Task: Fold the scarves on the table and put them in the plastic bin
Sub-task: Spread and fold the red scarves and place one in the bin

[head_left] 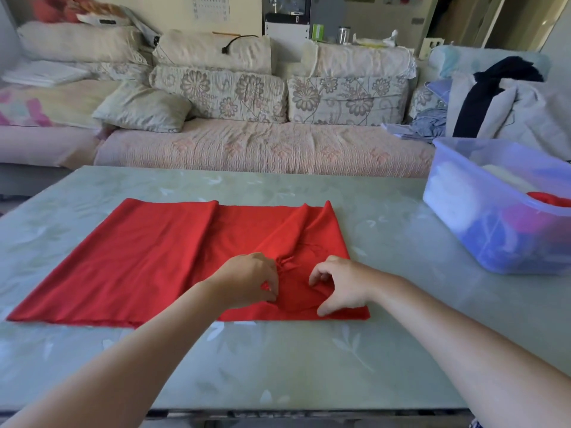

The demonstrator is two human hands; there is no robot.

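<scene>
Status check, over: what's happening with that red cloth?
Left hand, right hand pinch bunched fabric. Red scarf spread on table. Plastic bin at right, nothing in between.

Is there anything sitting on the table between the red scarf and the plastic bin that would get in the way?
Nothing visible. Only bare table lies between the red scarf and the plastic bin, whose top is open. The left hand and right hand are both on the scarf.

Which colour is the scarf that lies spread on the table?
Plain red scarf, no pattern; the head view shows it.
</scene>
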